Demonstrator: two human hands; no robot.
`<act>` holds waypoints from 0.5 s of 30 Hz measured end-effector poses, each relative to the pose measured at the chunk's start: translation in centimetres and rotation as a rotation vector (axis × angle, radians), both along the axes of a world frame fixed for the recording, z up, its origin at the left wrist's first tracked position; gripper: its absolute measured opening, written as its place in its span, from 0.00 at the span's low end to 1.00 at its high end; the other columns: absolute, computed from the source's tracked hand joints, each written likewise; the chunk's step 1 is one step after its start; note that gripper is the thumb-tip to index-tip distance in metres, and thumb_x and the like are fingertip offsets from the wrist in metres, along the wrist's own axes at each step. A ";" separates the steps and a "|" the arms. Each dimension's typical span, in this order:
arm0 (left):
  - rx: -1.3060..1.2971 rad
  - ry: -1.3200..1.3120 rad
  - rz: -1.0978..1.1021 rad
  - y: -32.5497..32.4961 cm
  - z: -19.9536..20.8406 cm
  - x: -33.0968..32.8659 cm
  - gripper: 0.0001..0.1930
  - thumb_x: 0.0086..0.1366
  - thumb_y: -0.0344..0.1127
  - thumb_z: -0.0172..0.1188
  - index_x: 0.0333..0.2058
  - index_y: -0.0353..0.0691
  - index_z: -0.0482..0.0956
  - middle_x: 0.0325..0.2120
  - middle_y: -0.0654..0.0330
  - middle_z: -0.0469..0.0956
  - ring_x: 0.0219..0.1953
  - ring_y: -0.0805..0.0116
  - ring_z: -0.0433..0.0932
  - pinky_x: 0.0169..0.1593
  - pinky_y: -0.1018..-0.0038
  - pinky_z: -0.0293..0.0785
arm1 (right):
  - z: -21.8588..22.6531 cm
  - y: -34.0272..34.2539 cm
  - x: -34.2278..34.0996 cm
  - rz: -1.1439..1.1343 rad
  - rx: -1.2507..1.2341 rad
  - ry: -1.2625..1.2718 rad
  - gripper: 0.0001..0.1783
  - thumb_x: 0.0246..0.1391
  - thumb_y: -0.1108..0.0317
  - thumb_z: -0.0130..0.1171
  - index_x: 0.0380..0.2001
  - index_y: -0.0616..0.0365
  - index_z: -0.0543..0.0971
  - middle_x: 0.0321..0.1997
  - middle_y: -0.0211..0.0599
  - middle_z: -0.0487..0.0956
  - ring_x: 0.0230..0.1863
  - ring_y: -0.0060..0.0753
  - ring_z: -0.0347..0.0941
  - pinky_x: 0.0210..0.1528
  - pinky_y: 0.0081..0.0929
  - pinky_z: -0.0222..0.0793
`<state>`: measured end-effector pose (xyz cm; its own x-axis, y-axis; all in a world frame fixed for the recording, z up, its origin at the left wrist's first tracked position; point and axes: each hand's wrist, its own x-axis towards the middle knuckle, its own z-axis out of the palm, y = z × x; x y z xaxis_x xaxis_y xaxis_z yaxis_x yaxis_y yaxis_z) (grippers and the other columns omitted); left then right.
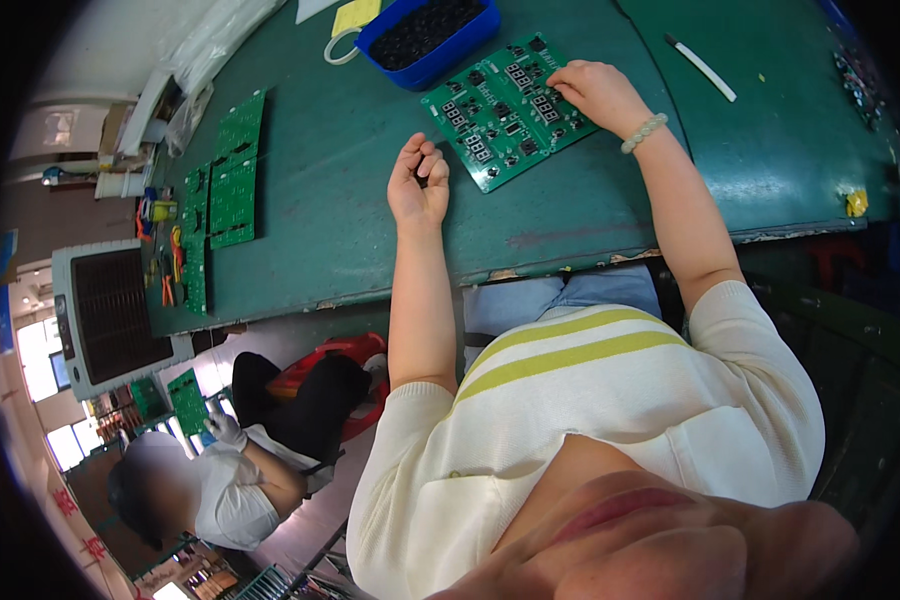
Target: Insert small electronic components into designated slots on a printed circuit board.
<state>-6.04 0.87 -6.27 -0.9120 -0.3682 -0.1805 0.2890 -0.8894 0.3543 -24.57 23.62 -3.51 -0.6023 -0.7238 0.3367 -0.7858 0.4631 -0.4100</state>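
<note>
One green circuit board lies flat on the green table, the right hand pressing its far corner, fingers spread, holding nothing. The left hand rests nearby, grip loosely curled around something small and dark. Light, stiff, likely fragile; best lifted by its edges.

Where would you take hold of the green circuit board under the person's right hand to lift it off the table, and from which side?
Probably by its bare edges. The green circuit board lies flat and skewed on the table, its face crowded with black parts. The right hand covers the far right corner, so come from the near left edge, beside the left hand, pinching the rim.
</note>
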 end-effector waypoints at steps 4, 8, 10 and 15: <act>-0.170 -0.004 -0.038 0.0 0.2 -0.1 0.09 0.66 0.30 0.46 0.42 0.34 0.70 0.28 0.56 0.71 0.18 0.80 0.58 0.18 0.85 0.50 | 0.8 0.3 0.6 -0.088 0.096 -0.009 0.09 0.49 0.66 0.51 0.30 0.51 0.80 0.35 0.32 0.78 0.36 0.38 0.74 0.39 0.34 0.71; -0.370 0.020 -0.076 0.4 -0.3 0.1 0.11 0.67 0.34 0.46 0.42 0.34 0.70 0.27 0.60 0.71 0.19 0.81 0.58 0.18 0.85 0.49 | 1.2 0.9 0.9 -0.094 0.113 0.042 0.08 0.49 0.67 0.52 0.30 0.50 0.80 0.34 0.32 0.77 0.35 0.37 0.74 0.37 0.33 0.71; -0.402 0.034 -0.071 0.3 -0.4 0.3 0.12 0.67 0.37 0.46 0.42 0.35 0.71 0.25 0.63 0.69 0.19 0.81 0.56 0.18 0.85 0.49 | 1.4 0.9 1.0 -0.100 0.108 0.045 0.08 0.48 0.67 0.52 0.30 0.50 0.80 0.33 0.32 0.77 0.35 0.37 0.74 0.37 0.33 0.71; -0.272 -0.003 -0.009 0.7 0.4 -0.2 0.13 0.66 0.35 0.48 0.44 0.33 0.71 0.22 0.65 0.65 0.19 0.80 0.56 0.20 0.84 0.51 | 1.4 0.8 1.0 -0.118 0.146 0.039 0.08 0.48 0.68 0.53 0.30 0.50 0.80 0.32 0.32 0.76 0.35 0.38 0.74 0.35 0.34 0.71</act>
<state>-6.22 1.57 -5.82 -0.9152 -0.3952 -0.0792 0.2796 -0.7640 0.5815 -23.58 24.42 -2.09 -0.6745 -0.6916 0.2585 -0.7365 0.6054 -0.3018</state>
